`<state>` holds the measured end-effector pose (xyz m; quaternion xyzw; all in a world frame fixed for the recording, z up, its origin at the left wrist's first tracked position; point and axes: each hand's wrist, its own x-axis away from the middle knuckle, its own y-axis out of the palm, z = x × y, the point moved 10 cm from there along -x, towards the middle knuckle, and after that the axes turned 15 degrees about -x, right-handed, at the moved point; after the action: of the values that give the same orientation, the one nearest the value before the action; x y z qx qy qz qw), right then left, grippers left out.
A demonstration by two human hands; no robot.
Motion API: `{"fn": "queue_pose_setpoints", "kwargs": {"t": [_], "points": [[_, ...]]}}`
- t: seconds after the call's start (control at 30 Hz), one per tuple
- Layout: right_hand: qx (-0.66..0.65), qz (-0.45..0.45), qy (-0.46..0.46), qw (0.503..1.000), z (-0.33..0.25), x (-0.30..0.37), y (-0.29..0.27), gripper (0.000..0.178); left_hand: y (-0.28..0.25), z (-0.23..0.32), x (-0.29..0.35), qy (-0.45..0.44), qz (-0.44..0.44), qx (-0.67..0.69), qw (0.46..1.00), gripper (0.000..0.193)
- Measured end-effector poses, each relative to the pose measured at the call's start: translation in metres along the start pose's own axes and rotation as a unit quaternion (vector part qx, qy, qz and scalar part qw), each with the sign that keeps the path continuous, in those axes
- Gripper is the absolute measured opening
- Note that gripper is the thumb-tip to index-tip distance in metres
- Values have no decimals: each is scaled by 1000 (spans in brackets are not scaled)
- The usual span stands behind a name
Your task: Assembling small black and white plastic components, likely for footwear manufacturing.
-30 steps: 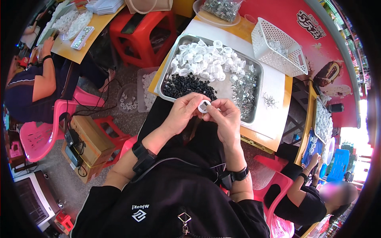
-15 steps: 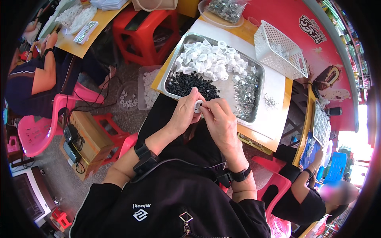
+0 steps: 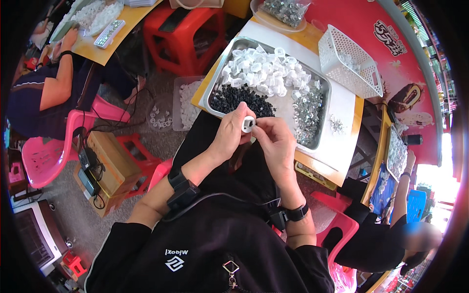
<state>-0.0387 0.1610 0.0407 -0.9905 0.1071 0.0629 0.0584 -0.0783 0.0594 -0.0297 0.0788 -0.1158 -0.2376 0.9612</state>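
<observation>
Between the thumb and fingers of my left hand (image 3: 230,133) is a small white round plastic cap (image 3: 247,124), with a dark piece showing in its middle. My right hand (image 3: 277,142) presses thumb and fingertips together against the cap's right side; whatever they pinch is too small to make out. Both hands are just off the near edge of a metal tray (image 3: 318,139). In the tray lie a heap of black small parts (image 3: 239,100), a pile of white plastic caps (image 3: 267,71) and shiny metal parts (image 3: 309,115).
A white perforated basket (image 3: 349,63) stands right of the tray on the table (image 3: 337,158). Beyond is a bag of metal parts (image 3: 286,12). A red stool (image 3: 183,39) and a tub of white pieces (image 3: 188,105) are left. Co-workers sit at both sides.
The cap has turned so its opening with the dark piece faces up more. My right fingertips have shifted from its top to its right side. The right-hand co-worker's arm has reached farther forward.
</observation>
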Motion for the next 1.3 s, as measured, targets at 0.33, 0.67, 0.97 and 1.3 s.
{"fn": "queue_pose_setpoints", "kwargs": {"t": [0.33,0.67,0.97,1.3], "points": [[-230,49,125,964,31,5,-16,12,-2,54,13,227,62,-199,951,33],[83,69,-175,979,-42,9,-30,19,8,96,35,357,110,-336,864,19],[176,53,-323,929,-66,26,-19,22,11,104,47,412,153,-343,830,19],[193,64,-370,906,-63,28,-15,26,15,112,56,465,178,-379,780,23]]}}
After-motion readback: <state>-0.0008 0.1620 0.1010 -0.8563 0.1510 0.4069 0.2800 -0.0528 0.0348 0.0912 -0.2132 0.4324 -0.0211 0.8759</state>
